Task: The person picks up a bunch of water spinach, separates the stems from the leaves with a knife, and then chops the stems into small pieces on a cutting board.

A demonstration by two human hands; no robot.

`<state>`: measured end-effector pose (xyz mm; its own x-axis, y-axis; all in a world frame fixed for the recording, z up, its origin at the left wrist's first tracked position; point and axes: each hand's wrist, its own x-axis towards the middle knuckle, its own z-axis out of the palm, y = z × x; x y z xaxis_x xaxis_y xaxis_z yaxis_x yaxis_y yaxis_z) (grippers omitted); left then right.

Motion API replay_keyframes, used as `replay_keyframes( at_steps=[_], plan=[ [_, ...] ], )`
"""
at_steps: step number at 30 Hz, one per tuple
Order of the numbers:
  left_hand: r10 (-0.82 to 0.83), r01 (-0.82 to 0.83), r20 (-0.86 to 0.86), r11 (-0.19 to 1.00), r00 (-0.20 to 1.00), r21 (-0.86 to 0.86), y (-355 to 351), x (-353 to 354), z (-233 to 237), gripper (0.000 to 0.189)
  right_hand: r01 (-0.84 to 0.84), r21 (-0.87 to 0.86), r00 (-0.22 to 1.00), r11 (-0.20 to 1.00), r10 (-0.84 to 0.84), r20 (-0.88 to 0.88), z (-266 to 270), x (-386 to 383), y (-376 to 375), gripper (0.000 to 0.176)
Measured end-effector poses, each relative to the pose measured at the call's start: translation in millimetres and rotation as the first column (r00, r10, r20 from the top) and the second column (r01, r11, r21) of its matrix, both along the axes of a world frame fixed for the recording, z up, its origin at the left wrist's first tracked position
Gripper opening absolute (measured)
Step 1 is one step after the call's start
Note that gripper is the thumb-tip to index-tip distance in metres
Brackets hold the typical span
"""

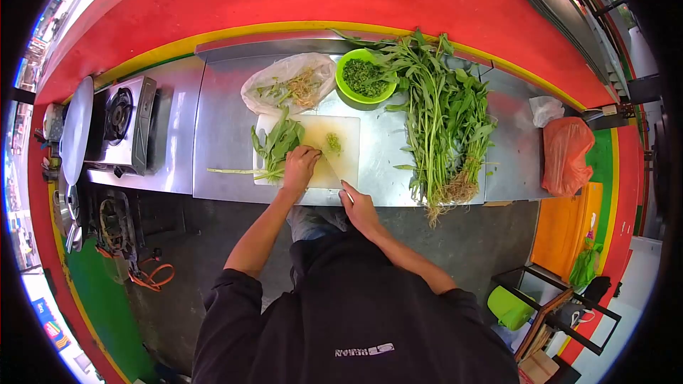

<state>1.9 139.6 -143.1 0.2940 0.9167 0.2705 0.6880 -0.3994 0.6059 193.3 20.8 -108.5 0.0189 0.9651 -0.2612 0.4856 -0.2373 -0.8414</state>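
On a white cutting board (348, 128), my left hand (302, 165) is closed around the stems of leafy greens (281, 141), whose leaves spread to its left. My right hand (359, 208) grips a knife (333, 172) by its handle, the blade slanting up and left toward my left fingertips. A small heap of chopped green stems (332, 144) lies on the board just right of the blade. Behind the board stands a bright green bowl (343, 90) of chopped greens. Beside it is a clear plastic bag (257, 90) with root trimmings on it.
A large pile of leafy greens with roots (445, 121) covers the counter to the right. Farther right sit an orange plastic bag (567, 156) and a white bag (546, 110). A gas stove (128, 124) stands at the left, with a large pan (75, 131) beside it.
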Motion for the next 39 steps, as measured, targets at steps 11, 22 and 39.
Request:
replay_keyframes(
  at_steps=[11, 22, 39],
  plan=[
    [-0.042, 0.042, -0.008, 0.999, 0.999, 0.027, 2.3, -2.9, -7.6, 0.010, 0.008, 0.013, 0.999, 1.000, -0.009, 0.048, 0.8, -6.9, 7.9, 0.039],
    [-0.021, 0.021, 0.003, 0.999, 1.000, 0.029, 1.7, 1.0, -0.9, 0.011, 0.006, 0.027, 0.996, 1.000, -0.009, 0.088, -5.9, -4.7, 10.5, 0.039],
    [-0.021, 0.022, -0.021, 0.999, 1.000, 0.027, 5.5, 0.2, -1.8, 0.009, -0.001, 0.081, 0.996, 0.997, -0.006, 0.091, -10.1, -5.5, 15.4, 0.039]
  ],
)
